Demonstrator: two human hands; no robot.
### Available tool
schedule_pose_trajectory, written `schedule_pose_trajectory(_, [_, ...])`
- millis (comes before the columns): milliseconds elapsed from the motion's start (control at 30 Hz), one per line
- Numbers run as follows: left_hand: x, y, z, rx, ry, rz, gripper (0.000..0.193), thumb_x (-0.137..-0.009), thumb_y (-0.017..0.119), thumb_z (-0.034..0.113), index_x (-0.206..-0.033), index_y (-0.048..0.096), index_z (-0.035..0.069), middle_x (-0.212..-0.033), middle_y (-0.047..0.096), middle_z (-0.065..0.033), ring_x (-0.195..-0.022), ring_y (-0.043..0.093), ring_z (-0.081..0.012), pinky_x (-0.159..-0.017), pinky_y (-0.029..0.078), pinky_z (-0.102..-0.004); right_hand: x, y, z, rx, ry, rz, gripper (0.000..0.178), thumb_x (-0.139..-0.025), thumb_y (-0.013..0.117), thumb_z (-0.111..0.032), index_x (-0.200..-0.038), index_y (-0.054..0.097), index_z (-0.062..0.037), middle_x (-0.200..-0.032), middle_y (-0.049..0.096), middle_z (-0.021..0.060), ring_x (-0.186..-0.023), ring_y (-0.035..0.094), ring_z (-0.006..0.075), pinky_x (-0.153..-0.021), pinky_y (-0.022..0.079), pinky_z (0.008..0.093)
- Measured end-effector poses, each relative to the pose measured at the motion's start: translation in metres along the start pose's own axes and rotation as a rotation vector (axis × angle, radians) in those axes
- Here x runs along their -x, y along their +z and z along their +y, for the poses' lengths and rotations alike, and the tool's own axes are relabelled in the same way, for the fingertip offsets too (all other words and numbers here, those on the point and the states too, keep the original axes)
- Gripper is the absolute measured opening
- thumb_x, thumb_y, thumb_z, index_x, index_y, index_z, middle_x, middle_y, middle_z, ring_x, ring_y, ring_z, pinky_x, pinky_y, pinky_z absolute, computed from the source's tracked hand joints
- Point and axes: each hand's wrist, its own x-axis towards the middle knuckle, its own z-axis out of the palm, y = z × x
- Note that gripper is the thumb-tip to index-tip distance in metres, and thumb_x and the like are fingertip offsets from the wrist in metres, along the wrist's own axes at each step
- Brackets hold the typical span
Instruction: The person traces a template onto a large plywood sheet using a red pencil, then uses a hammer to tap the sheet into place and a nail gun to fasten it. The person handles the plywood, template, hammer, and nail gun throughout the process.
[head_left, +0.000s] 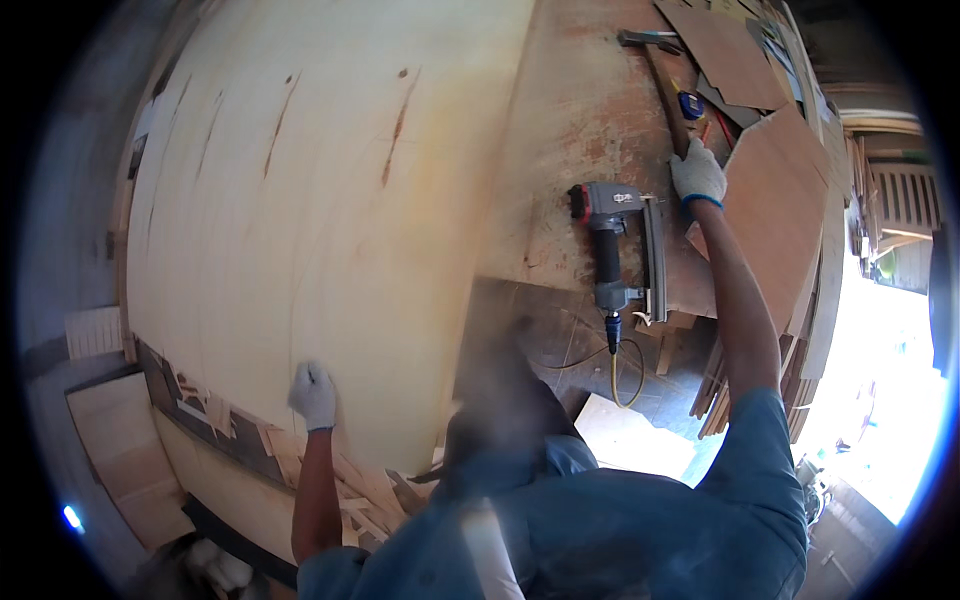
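Note:
My left hand point(313, 396), in a white knitted glove, rests near the front edge of a large pale plywood sheet point(330, 250). Its fingers are curled closed, and whatever may be in them is too small to make out. My right hand point(699, 174), gloved in white with a blue cuff, reaches far out to the right. It is closed around the lower end of a hammer's wooden handle; the hammer point(667, 90) lies with its head pointing away. A thin red pencil-like stick point(706, 131) and a blue tape measure point(690, 105) lie beside that hand.
A grey pneumatic nail gun point(612, 245) lies on the worn bench point(575, 130), its yellow air hose point(613, 375) hanging off the front. Brown board offcuts point(775, 190) cover the bench's right side. Wood scraps point(370, 475) are below the sheet's front edge.

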Motion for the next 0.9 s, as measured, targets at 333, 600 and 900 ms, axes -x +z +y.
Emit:
schedule_pose_trajectory(333, [-0.001, -0.002, -0.005, -0.015, 0.057, 0.036, 0.035, -0.102, 0.055, 0.034, -0.078, 0.061, 0.008, -0.067, 0.062, -0.0155, -0.061, 0.063, -0.0382, -0.059, 0.048, -0.0505, -0.056, -0.062, -0.029, -0.815, 0.188, -0.469, 0.047, -0.087, 0.082, -0.046, -0.097, 0.077, -0.0004, -0.08, 0.071, 0.0075, -0.07, 0.065, 0.0162, -0.06, 0.051, 0.0348])
schedule_pose_trajectory(600, [-0.002, 0.006, -0.024, 0.055, 0.187, 0.11, 0.036, -0.103, 0.057, 0.034, -0.076, 0.058, 0.01, -0.065, 0.061, -0.0141, -0.057, 0.062, -0.037, -0.055, 0.047, -0.0508, 0.177, -0.096, -0.065, -0.664, -0.124, 0.118, 0.023, -0.095, 0.076, -0.027, -0.098, 0.072, -0.0047, -0.075, 0.06, -0.0009, -0.063, 0.054, 0.0088, -0.06, 0.045, 0.0281])
schedule_pose_trajectory(900, [0.027, -0.003, -0.024, 0.124, 0.753, 0.034, 0.033, -0.105, 0.055, 0.036, -0.112, 0.074, 0.01, -0.108, 0.073, -0.0178, -0.107, 0.069, -0.0384, -0.088, 0.055, -0.0519, 0.463, -0.102, -0.132, -1.216, 0.347, -0.584, 0.019, -0.088, 0.077, -0.014, -0.099, 0.071, -0.0001, -0.079, 0.068, 0.004, -0.071, 0.062, 0.0086, -0.064, 0.051, 0.0292])
